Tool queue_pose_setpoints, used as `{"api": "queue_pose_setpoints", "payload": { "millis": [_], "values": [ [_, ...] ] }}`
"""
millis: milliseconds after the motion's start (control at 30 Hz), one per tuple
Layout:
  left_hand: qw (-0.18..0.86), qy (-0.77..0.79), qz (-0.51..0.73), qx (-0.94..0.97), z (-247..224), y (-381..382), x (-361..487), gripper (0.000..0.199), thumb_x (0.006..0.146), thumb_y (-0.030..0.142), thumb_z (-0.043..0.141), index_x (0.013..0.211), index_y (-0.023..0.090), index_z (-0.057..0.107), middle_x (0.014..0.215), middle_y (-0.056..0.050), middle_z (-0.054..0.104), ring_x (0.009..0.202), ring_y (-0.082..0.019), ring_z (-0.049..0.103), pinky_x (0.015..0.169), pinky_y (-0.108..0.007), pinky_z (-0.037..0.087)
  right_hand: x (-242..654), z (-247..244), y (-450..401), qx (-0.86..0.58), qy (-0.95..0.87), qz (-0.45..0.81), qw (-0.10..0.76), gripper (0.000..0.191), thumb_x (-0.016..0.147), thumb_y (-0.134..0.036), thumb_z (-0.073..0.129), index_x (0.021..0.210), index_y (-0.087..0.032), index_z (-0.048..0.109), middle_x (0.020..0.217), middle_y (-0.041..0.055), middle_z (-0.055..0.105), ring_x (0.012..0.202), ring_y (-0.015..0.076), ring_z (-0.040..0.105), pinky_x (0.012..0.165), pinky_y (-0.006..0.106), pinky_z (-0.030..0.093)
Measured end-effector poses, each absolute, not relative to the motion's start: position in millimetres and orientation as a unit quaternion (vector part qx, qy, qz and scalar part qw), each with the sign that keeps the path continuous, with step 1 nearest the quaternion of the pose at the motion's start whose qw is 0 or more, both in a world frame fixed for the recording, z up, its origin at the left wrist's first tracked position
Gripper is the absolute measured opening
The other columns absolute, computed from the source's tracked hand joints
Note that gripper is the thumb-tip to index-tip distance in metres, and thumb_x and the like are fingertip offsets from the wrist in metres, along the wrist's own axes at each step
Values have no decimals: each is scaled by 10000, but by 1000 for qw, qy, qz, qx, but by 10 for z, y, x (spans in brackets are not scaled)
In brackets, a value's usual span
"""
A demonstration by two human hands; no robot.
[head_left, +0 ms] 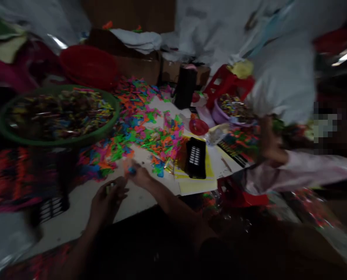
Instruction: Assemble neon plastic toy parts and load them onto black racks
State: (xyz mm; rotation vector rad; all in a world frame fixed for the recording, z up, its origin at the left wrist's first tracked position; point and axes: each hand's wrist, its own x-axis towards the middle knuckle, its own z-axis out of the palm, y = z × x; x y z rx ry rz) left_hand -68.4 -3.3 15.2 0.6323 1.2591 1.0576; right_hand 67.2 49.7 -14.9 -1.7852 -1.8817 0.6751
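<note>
At the near edge of the white worktop (82,202), both of the person's hands work close together over a bare patch. Left hand (107,198) is curled round a small pale piece (110,188), fingers closed on it; the blur hides its exact shape. Right hand (138,175) pinches a small blue-and-orange plastic piece (130,168) at the fingertips, just beside the edge of the heap of neon plastic pieces (144,128), which spreads across the middle of the worktop.

Judgement on doing the step well: the two small parts look meant to be brought together, so a fingertip pinch w/ both hands kept low over the bare worktop seems best; anything dropped then lands on white, not in the heap. Light is poor and the pic smeared, so slower hand moves would help alignment.

Round about: a green basin (4,128) full of mixed coloured bits sits at the left, w/ a red basin (88,66) behind it. A black tray w/ white slots (196,157) lies on yellow sheets (196,184) to the right of the heap. A black cylinder (185,86) stands further back. A second person's hand (271,146) w/ a pale pink sleeve (296,173) works at the right side, well apart from the person's own hands.
</note>
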Motion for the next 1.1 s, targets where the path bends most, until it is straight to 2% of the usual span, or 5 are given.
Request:
{"api": "queue_pose_setpoints", "payload": {
  "millis": [67, 233, 367, 900, 1100],
  "values": [
    [614, 574, 454, 295, 205, -84, -698, 472, 541, 411, 728, 908, 161, 568, 567, 35, 586, 425, -82, 500, 392, -175, 365, 620, -102, 397, -614, -668, 314, 280, 254, 849, -327, 413, 924, -156, 587, 776, 14, 659, 673, 129, 607, 582, 230, 474],
    [634, 536, 449, 330, 453, -65, -652, 446, 561, 437, 699, 867, 133, 585, 583, 24, 598, 372, -49, 435, 356, -175, 319, 520, 158, 194, -457, -375, 583, 557, 235, 740, -414, 583, 819, -194, 609, 792, 23, 674, 712, 159, 629, 695, 308, 506],
    [674, 472, 445, 354, 542, -42, -631, 436, 649, 457, 636, 920, 126, 560, 692, -26, 643, 385, -63, 485, 309, -165, 295, 511, 295, 130, -430, -363, 588, 581, 183, 732, -375, 615, 802, -206, 630, 772, 21, 673, 673, 153, 624, 646, 303, 509],
    [677, 457, 367, 446, 509, -138, -497, 362, 764, 519, 491, 757, 160, 539, 396, 56, 494, 262, -61, 373, 269, -164, 250, 689, 356, -8, -462, -406, 544, 571, 234, 747, -429, 578, 797, -204, 611, 770, 18, 662, 700, 146, 615, 651, 274, 496],
    [624, 469, 321, 537, 451, -66, -346, 432, 771, 482, 496, 1029, 143, 562, 448, 36, 547, 308, -79, 438, 308, -173, 333, 796, 279, -33, -527, -421, 464, 575, 261, 759, -460, 523, 764, -202, 561, 662, -4, 613, 592, 130, 559, 577, 253, 469]
  ]
}}
